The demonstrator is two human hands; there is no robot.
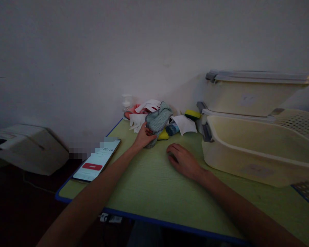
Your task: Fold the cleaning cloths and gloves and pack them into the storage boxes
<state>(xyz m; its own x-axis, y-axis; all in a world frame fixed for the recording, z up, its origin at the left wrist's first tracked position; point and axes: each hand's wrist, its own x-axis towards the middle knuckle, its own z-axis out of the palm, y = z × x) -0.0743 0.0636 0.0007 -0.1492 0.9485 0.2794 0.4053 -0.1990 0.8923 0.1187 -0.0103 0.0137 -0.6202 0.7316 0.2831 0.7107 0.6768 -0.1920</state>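
Observation:
My left hand is closed on the near edge of a grey-green textured cloth, which has a dark trim and stands partly raised over the pile. My right hand rests on the green tabletop, palm down, fingers loosely bent and the thumb apart, with nothing seen in it. Around the cloth lie white papery pieces, a reddish item, a blue bottle, a yellow item and a white sheet. The cloth hides part of the heap.
Cream plastic bins stand at the right, one stacked behind with a lidded box on top. A yellow-green sponge leans near them. A clear pump bottle is at the back, by the wall. A lit phone lies along the left edge.

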